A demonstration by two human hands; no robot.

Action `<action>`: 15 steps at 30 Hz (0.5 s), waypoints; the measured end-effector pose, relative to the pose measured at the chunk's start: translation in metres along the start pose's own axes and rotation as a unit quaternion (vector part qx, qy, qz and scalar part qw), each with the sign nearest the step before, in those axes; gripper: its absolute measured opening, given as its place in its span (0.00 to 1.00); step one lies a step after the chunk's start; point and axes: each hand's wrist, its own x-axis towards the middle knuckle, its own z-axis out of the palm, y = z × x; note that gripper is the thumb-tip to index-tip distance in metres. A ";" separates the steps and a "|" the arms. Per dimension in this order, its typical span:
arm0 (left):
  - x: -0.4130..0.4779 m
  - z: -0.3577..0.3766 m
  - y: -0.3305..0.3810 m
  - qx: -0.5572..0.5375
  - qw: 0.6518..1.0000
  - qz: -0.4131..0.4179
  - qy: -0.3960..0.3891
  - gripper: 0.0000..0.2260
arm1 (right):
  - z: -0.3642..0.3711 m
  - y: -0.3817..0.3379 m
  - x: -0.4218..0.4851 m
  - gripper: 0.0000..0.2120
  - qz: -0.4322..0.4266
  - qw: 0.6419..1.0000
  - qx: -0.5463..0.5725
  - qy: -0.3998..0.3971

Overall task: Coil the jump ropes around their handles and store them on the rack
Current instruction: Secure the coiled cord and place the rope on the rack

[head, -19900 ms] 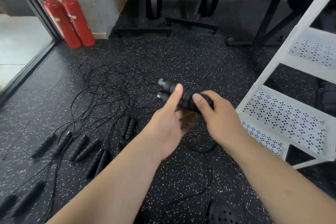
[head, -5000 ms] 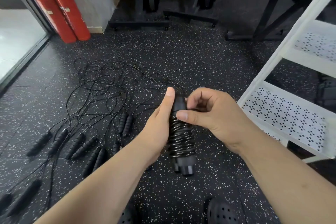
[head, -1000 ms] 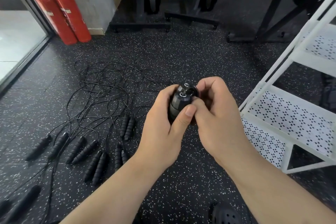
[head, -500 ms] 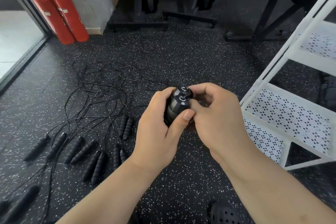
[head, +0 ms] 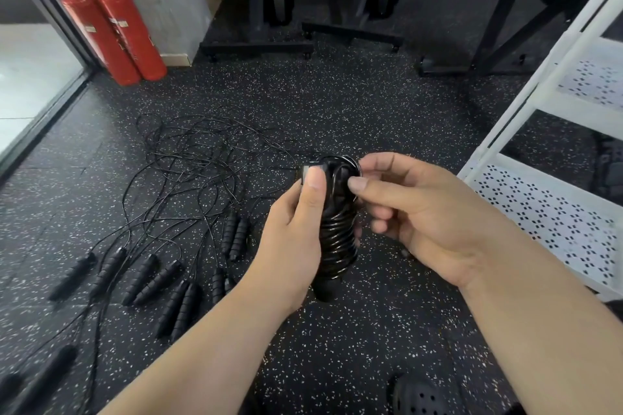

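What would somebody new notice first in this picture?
Dead centre, the left hand grips a coiled jump rope while the right hand pinches its cord at the top. Left of them, a tangle of loose ropes sprawls over the speckled floor, with two red fire extinguishers by the far-left wall and a white rack at right.

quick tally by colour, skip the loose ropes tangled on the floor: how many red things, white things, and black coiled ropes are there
red fire extinguishers: 2
white rack: 1
black coiled jump rope: 1
total: 4
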 end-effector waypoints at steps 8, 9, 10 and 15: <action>0.005 -0.003 0.001 -0.069 0.996 -0.048 -0.022 0.25 | 0.005 0.006 -0.008 0.05 -0.100 0.985 -0.123 0.073; 0.004 -0.003 0.002 -0.062 0.997 -0.048 -0.014 0.22 | 0.006 0.008 -0.009 0.05 -0.110 0.981 -0.134 0.084; 0.004 -0.002 0.002 -0.054 0.997 -0.047 -0.006 0.19 | 0.007 0.009 -0.009 0.06 -0.121 0.976 -0.155 0.094; 0.006 -0.003 -0.002 -0.006 0.999 -0.030 0.011 0.11 | 0.007 0.009 -0.010 0.09 -0.128 0.968 -0.191 0.097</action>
